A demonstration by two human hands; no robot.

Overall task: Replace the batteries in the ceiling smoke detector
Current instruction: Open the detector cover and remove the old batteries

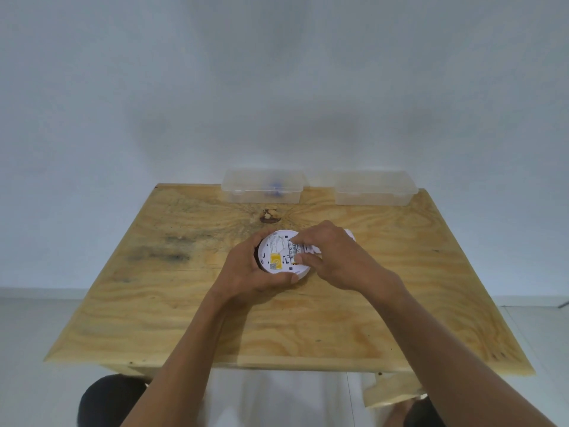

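We see the detector [278,255], a round white disc, lying back-side up near the middle of the table [184,318], a bare plywood top. Its upturned face carries a yellow label [276,261] near the lower edge, with small print above it. The left hand [252,272] is wrapped around the disc's left and near rim, thumb curled along the near edge and fingers reaching round the far left side, so it grips the detector firmly. The right hand [332,257] comes in from the right and lies over the disc's right half; its fingertips [303,257] are pinched together at the compartment in the centre, on a small thing with lettering that looks like a battery [298,248], though we cannot tell whether they actually hold it or only press on it. A white piece [350,234] peeks out behind the right hand; what it is we cannot tell. At the far edge of the table stand two clear plastic boxes, well apart from the hands: the left box [263,188] has something blue inside, the right box [375,189] shows no contents we can make out. Behind them is a plain pale wall [277,72].
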